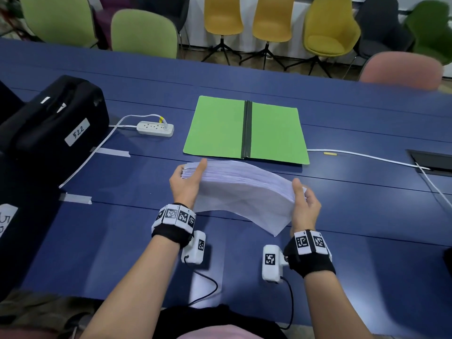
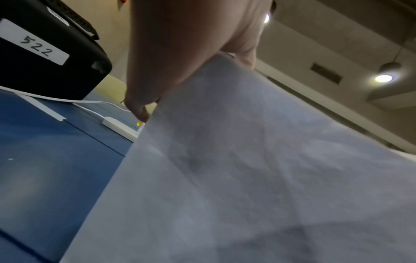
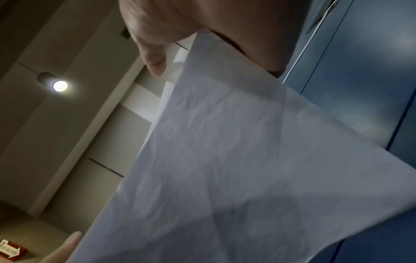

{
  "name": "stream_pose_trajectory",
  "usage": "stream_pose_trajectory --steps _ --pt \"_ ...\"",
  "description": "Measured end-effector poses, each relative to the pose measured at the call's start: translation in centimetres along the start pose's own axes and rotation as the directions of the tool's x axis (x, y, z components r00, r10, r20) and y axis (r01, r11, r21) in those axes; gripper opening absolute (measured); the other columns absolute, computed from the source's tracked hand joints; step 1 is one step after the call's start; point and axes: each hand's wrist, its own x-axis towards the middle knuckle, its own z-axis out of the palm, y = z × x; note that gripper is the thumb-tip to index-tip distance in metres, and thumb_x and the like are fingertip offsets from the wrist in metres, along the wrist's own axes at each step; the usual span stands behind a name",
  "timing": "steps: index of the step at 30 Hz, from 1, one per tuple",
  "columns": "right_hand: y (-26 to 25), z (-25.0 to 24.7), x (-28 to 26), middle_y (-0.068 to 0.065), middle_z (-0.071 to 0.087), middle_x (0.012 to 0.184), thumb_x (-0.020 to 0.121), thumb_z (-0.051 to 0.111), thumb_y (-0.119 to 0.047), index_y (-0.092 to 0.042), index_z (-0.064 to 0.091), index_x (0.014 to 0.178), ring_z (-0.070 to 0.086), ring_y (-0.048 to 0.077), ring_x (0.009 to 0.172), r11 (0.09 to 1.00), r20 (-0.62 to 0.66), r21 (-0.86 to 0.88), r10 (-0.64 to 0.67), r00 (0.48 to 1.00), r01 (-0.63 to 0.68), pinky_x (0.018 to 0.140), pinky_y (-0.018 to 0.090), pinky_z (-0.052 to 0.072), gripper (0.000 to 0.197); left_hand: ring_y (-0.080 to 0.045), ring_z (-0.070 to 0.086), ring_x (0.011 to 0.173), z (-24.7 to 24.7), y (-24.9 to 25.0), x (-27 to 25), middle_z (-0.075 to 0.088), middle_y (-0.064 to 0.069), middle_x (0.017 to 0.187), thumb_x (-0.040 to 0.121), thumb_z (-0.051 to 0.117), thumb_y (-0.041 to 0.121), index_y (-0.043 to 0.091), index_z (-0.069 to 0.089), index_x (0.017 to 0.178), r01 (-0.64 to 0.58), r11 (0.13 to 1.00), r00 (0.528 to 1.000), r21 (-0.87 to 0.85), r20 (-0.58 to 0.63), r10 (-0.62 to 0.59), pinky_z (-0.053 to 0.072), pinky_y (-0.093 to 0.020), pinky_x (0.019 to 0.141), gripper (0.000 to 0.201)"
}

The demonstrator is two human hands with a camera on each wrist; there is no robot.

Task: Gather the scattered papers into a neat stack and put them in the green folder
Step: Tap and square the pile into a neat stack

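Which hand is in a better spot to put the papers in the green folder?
Probably the left hand. It grips the papers at the end nearest the open green folder, so it can lead them in. The right hand grips the end nearer the body and would likely just follow and steady.

Both forearms reach forward, each wrist wrapped in a black band with white marker tiles. The left hand grips the stack of papers at its left edge, thumb on top. The right hand clasps the right edge (its fingers hidden underneath).
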Motion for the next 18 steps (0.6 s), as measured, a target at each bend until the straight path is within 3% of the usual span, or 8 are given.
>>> stream_pose_trajectory --steps 2,4,6,10,13,15,18 --pt "-0.1 0.2 -0.5 -0.006 0.056 0.07 0.083 0.068 -0.036 -0.023 0.058 0.068 0.051 0.012 0.072 1.0 -0.03 0.011 0.025 0.999 -0.024 0.078 0.03 0.043 0.022 -0.012 0.053 0.107 -0.1 -0.2 -0.1 0.054 0.007 0.113 0.07 0.081 0.042 0.026 0.053 0.097 0.016 1.0 1.0 0.008 0.003 -0.016 0.04 -0.024 0.097 0.042" --pt "-0.1 0.2 -0.5 -0.009 0.057 0.07 0.084 0.068 -0.026 -0.022 0.06 0.072 0.051 0.009 0.07 0.999 -0.068 0.017 -0.034 0.997 0.035 0.078 0.03 0.044 0.014 -0.013 0.046 0.117 -0.2 -0.1 -0.3 0.044 0.006 0.122 0.07 0.081 0.041 0.022 0.051 0.121 0.037 0.999 0.999 0.001 -0.002 -0.037 0.035 -0.026 0.102 0.062" --pt "-0.5 0.1 -0.4 -0.016 0.056 0.064 0.083 0.069 -0.02 -0.024 0.063 0.071 0.049 0.004 0.065 0.993 -0.073 -0.008 -0.117 0.99 0.117 0.073 0.025 0.042 0.014 -0.014 0.044 0.124 -0.2 -0.1 -0.4 0.043 0.004 0.129 0.071 0.08 0.041 0.016 0.047 0.133 0.049 0.999 0.999 0.01 -0.007 -0.049 0.034 -0.03 0.107 0.074" --pt "0.0 -0.4 0.1 -0.02 0.058 0.059 0.084 0.068 -0.017 -0.025 0.063 0.069 0.049 -0.002 0.061 0.989 -0.021 -0.037 -0.142 0.99 0.141 0.071 0.023 0.042 0.018 -0.017 0.041 0.134 -0.3 -0.3 -0.2 0.039 0.0 0.146 0.07 0.08 0.045 0.015 0.043 0.139 0.092 0.996 0.996 0.002 -0.004 -0.092 0.033 -0.034 0.112 0.084" --pt "0.0 -0.8 0.1 -0.014 0.057 0.068 0.084 0.067 -0.013 -0.025 0.062 0.073 0.05 0.0 0.063 0.992 -0.019 -0.026 -0.126 0.992 0.125 0.074 0.026 0.041 0.017 -0.018 0.041 0.134 -0.2 -0.3 -0.1 0.038 0.0 0.146 0.069 0.08 0.044 0.014 0.041 0.14 0.113 0.993 0.994 -0.015 0.012 -0.113 0.034 -0.03 0.108 0.086" --pt "0.0 -0.9 0.3 -0.009 0.06 0.078 0.084 0.065 -0.009 -0.027 0.059 0.08 0.054 0.005 0.074 0.994 -0.038 0.018 -0.109 0.993 0.109 0.081 0.028 0.042 0.02 -0.017 0.043 0.132 -0.3 -0.4 0.1 0.04 0.0 0.144 0.068 0.081 0.045 0.015 0.043 0.139 0.121 0.992 0.992 -0.023 0.022 -0.12 0.034 -0.028 0.105 0.086" --pt "0.0 -0.7 0.5 -0.008 0.064 0.089 0.08 0.063 -0.024 -0.034 0.062 0.085 0.056 0.015 0.086 0.997 0.007 -0.018 -0.07 0.998 0.07 0.091 0.043 0.046 0.011 -0.017 0.05 0.126 -0.5 -0.4 0.1 0.048 0.002 0.14 0.052 0.083 0.059 0.02 0.052 0.132 0.138 0.99 0.989 -0.03 0.056 -0.137 0.038 -0.035 0.109 0.095"
